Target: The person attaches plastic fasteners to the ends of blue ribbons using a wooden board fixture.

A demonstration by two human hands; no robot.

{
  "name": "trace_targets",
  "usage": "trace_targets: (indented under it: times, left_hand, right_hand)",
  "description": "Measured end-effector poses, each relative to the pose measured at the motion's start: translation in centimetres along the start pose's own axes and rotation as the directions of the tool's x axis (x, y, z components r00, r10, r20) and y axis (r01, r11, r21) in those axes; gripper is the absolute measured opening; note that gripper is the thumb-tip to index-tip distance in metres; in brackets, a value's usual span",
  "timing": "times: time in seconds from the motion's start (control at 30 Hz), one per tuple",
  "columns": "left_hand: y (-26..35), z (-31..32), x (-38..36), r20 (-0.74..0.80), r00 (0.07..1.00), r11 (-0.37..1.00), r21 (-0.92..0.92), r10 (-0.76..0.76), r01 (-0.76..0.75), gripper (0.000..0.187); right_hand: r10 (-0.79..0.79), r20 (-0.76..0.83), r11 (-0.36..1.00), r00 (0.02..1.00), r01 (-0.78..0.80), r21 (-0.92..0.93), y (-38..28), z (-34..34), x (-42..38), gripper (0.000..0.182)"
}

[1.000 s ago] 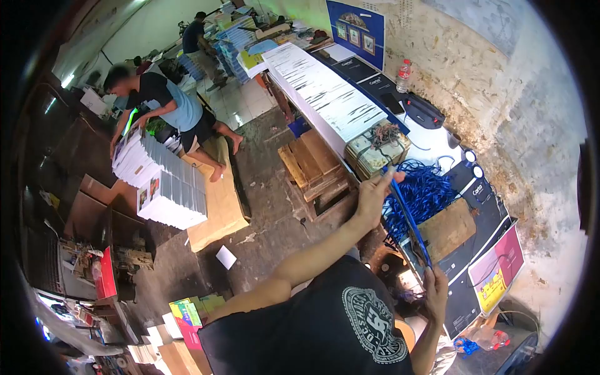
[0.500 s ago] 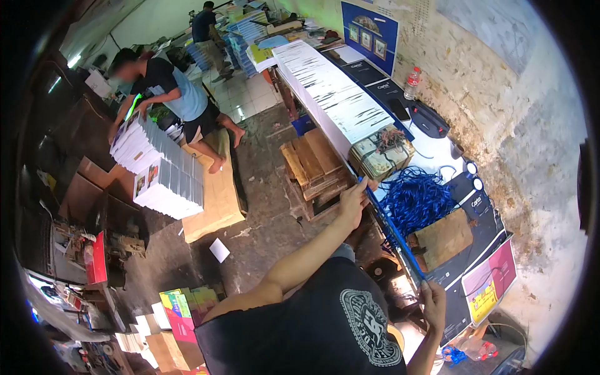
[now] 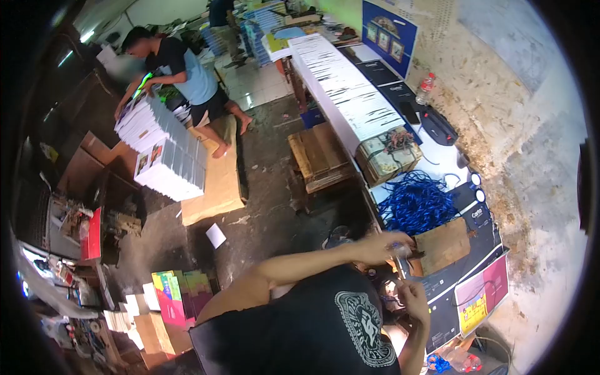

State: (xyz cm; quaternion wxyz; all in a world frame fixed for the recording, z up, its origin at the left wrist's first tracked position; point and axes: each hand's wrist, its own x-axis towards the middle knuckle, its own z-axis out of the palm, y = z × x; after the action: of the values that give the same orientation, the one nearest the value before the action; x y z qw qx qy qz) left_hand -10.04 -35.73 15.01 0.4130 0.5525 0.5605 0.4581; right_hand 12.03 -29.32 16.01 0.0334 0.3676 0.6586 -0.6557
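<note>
My left hand is smeared by motion near the table's front edge, so its fingers do not show clearly. Close below it, my right hand is closed in a pinch. Between the two hands runs a narrow, pale, shiny strip, apparently the ribbon, though blur hides its colour. A tangled heap of blue ribbons lies on the table just beyond my hands. Beside the heap rests a brown board. Behind it stands a strapped block of paper with small reddish-brown scraps on top.
A long row of white booklets runs down the table. A bottle, a phone and a black case lie along the wall side. Wooden stools stand beside the table. At left, a co-worker handles stacked books.
Earlier a blue ribbon was stretched taut between my hands along the table edge. My left hand has swept back toward my right hand, which has shifted slightly left.
</note>
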Motion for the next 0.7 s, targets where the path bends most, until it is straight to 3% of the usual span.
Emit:
trace_targets:
  times: [0.03, 0.07, 0.1, 0.13, 0.17, 0.3, 0.37, 0.4, 0.43, 0.47, 0.5, 0.53, 0.7]
  left_hand:
    - [-0.8, 2.8, 0.7, 0.055, 0.966, 0.968, -0.023, 0.252, -0.251, 0.033]
    - [2.4, 2.8, 0.6, 0.306, 0.945, 0.993, -0.051, 0.114, -0.103, 0.036]
    - [2.0, 3.3, 0.9, 0.362, 0.925, 0.992, -0.004, 0.116, -0.123, 0.038]
    - [1.4, 4.1, 1.8, 0.420, 0.900, 0.988, 0.043, 0.116, -0.147, 0.039]
    - [0.8, 4.7, 2.7, 0.481, 0.869, 0.980, 0.089, 0.112, -0.175, 0.041]
    - [1.5, 4.1, 5.2, 0.581, 0.809, 0.955, 0.183, 0.086, -0.233, 0.045]
    - [0.1, 4.4, 7.0, 0.641, 0.767, 0.986, 0.117, 0.017, -0.119, 0.040]
    - [1.1, 4.0, 7.9, 0.657, 0.750, 0.985, 0.069, 0.077, -0.161, 0.031]
    - [-0.3, 4.6, 9.1, 0.635, 0.745, 0.979, -0.120, 0.203, -0.164, 0.023]
    - [0.5, 4.3, 10.2, 0.675, 0.716, 0.984, -0.094, 0.175, -0.152, 0.022]
    - [1.7, 3.2, 11.9, 0.696, 0.704, 0.987, -0.044, 0.140, -0.152, 0.022]
    - [2.6, 2.7, 13.6, 0.746, 0.659, 0.993, -0.029, 0.097, -0.113, 0.023]
    - [-1.4, 4.0, 22.3, 0.827, 0.562, 0.999, -0.019, -0.001, 0.031, 0.030]
  right_hand:
    - [-0.039, -0.045, 0.999, 0.998, 0.041, 0.034, 0.0, -0.1, -0.1, 0.033]
    - [-0.076, -0.098, 0.994, 0.992, 0.083, 0.069, 0.0, -0.2, -0.2, 0.032]
    - [-0.109, -0.157, 0.987, 0.982, 0.126, 0.102, 0.0, -0.5, -0.5, 0.032]
    - [-0.072, -0.092, 0.974, 0.993, 0.090, 0.209, -0.3, -1.3, -0.6, 0.035]
    - [-0.084, -0.080, 0.974, 0.993, 0.098, 0.202, -0.2, -2.2, -0.8, 0.035]
    - [-0.067, -0.149, 0.968, 0.986, 0.101, 0.228, 0.4, -4.3, -1.5, 0.031]
    - [-0.024, -0.339, 0.983, 0.941, 0.084, 0.164, 1.6, -4.6, -1.8, 0.031]
    - [-0.042, -0.290, 0.993, 0.956, 0.073, 0.096, 1.4, -5.1, -2.1, 0.031]
    - [-0.051, -0.239, 0.997, 0.970, 0.062, 0.036, 0.7, -6.4, -1.8, 0.032]
    - [-0.106, -0.299, 0.992, 0.948, 0.121, 0.031, -1.8, -6.3, -2.2, 0.032]
    - [-0.054, -0.215, 0.982, 0.975, 0.091, 0.166, -1.2, -7.2, -1.4, 0.033]
    - [0.016, -0.209, 0.984, 0.978, 0.021, 0.175, -1.5, -8.0, -1.3, 0.031]
    - [-0.053, -0.399, 0.993, 0.915, 0.092, 0.080, -0.8, -13.6, 2.3, 0.025]
